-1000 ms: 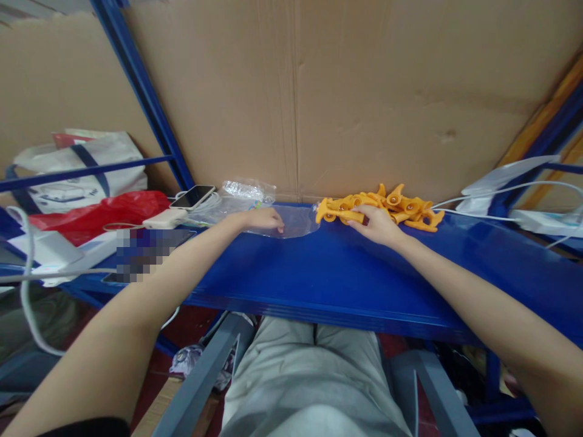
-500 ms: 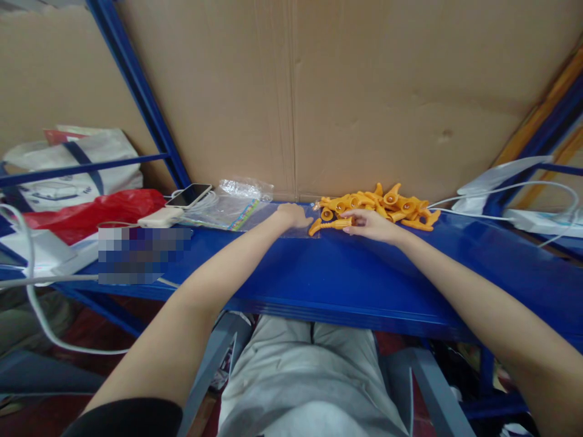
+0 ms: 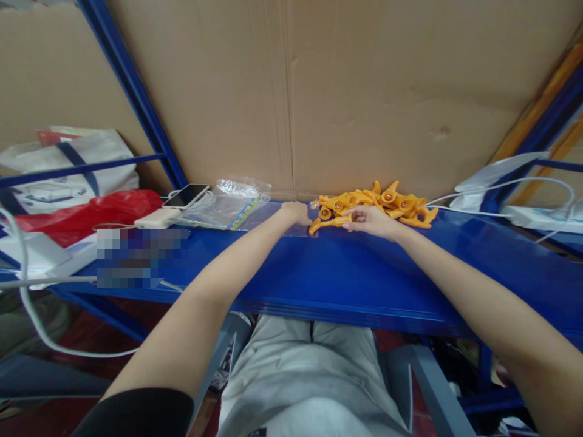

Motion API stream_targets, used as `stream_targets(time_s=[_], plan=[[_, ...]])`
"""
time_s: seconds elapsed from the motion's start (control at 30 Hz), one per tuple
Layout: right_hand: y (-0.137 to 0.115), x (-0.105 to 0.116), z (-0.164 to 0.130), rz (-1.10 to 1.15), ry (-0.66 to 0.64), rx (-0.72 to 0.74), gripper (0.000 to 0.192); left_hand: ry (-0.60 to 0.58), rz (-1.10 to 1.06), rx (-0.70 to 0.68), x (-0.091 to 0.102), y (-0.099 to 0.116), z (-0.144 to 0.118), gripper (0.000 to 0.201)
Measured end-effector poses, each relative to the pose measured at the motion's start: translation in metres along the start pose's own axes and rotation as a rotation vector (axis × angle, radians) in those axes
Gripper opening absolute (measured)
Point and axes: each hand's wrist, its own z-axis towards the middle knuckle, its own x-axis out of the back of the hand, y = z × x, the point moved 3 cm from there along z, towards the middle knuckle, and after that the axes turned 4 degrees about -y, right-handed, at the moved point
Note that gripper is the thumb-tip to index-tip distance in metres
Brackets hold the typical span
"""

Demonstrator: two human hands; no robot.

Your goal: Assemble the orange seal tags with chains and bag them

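On the blue shelf (image 3: 319,273) the right hand (image 3: 371,220) pinches one orange plastic piece (image 3: 328,224) by its end — just in front of the orange pile (image 3: 387,201) — while the left hand (image 3: 295,212) presses its curled fingers onto a clear plastic bag (image 3: 268,218) beside it.

An orange plastic piece (image 3: 328,224) lies lengthwise at the open edge of a flat clear bag (image 3: 268,217).
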Motion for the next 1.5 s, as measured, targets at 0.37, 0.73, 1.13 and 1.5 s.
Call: stream_targets(time_s=[0.37, 0.73, 1.13, 1.5], plan=[[-0.013, -0.011, 0.000, -0.038, 0.016, 0.042, 0.032, -0.062, -0.194, -0.111, 0.012, -0.002, -0.013, 0.025], [-0.050, -0.045, 0.032, 0.109, -0.159, 0.053, 0.017, 0.260, -0.217, -0.309, 0.022, 0.007, -0.019, 0.035], [-0.074, -0.047, 0.047, -0.126, 0.047, 0.239, 0.028, 0.530, -0.134, -0.218, 0.029, -0.017, -0.031, 0.028], [-0.077, -0.050, 0.031, 0.457, -0.199, -0.012, 0.024, 0.718, -0.201, -0.368, 0.036, -0.030, -0.038, 0.025]])
